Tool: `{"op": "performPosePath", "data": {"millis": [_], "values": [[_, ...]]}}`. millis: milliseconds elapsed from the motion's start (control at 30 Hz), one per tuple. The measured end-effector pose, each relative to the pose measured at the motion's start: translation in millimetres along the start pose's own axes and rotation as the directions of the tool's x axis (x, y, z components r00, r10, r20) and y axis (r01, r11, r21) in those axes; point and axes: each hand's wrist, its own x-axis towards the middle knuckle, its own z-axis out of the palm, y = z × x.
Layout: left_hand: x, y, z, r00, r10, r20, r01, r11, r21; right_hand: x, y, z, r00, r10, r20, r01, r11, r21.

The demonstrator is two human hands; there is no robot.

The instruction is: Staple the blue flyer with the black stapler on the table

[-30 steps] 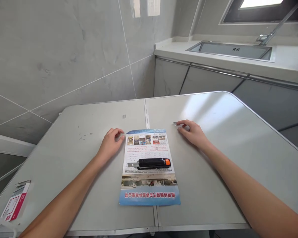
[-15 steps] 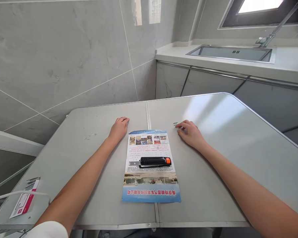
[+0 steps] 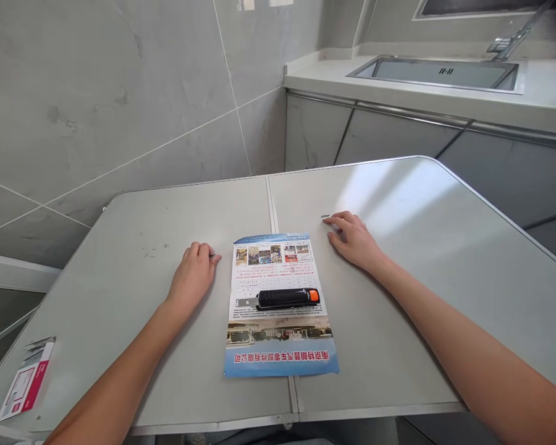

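Observation:
My left hand (image 3: 194,271) is closed in a pinch left of the leaflet, with a small thin dark piece at its fingertips, too small to name surely. My right hand (image 3: 353,240) rests palm down on the table with its fingers extended and thumb apart. Its index fingertip meets a small metal strip (image 3: 325,216). Between my hands lies a printed leaflet (image 3: 282,364), upside down to me. On it rests a black utility knife (image 3: 282,299) with an orange end on the right and a metal tip pointing left; neither hand touches it.
A red and white card pack (image 3: 26,383) with grey pieces at its top lies at the table's near left. The folding table (image 3: 398,371) has a centre seam. Behind stand a tiled wall (image 3: 120,93) and a counter with a sink (image 3: 438,74).
My left hand has drawn back toward me and left, away from the leaflet's top, and now pinches a small dark piece. My right hand has barely moved. The view has tilted down.

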Motion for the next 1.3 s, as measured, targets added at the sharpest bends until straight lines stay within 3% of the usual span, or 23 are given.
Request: {"op": "performPosePath", "data": {"millis": [100,233,300,367,500,600,767,1167,1300], "values": [[-1.4,0.3,3.8,1.0,-0.012,-0.012,0.011,0.999,-0.046,-3.4,-8.7,-3.3,0.998,-0.032,-0.059,0.033,0.999,0.015],[-1.3,5.7,3.9,0.995,-0.091,-0.031,0.072,0.92,-0.385,-19.5,-41.7,-11.4,0.959,-0.154,-0.239,0.176,0.982,0.074],[-6.1,12.5,1.3,0.994,-0.098,-0.055,0.055,0.849,-0.526,-32.6,-63.1,-13.5,0.93,-0.254,-0.266,0.287,0.954,0.092],[-13.7,21.6,-2.7,0.995,-0.052,-0.079,-0.005,0.803,-0.596,-47.1,-82.6,-12.6,0.899,-0.374,-0.226,0.411,0.899,0.148],[-29.0,39.6,-12.3,0.971,0.179,-0.161,-0.24,0.749,-0.618,-69.5,-107.3,-2.5,0.853,-0.52,0.041,0.496,0.833,0.245],[-35.7,46.5,-15.8,0.914,0.338,-0.223,-0.401,0.68,-0.614,-76.5,-111.5,8.4,0.816,-0.555,0.159,0.52,0.826,0.217],[-39.6,49.4,-14.8,0.846,0.457,-0.275,-0.522,0.602,-0.604,-77.6,-106.5,19.6,0.785,-0.592,0.185,0.54,0.799,0.266],[-40.9,52.8,-14.3,0.818,0.503,-0.279,-0.559,0.584,-0.589,-77.7,-105.1,18.9,0.795,-0.587,0.157,0.519,0.79,0.325],[-41.3,53.7,-15.9,0.829,0.453,-0.327,-0.554,0.584,-0.594,-78.0,-104.1,19.1,0.795,-0.586,0.159,0.518,0.791,0.325]]}}
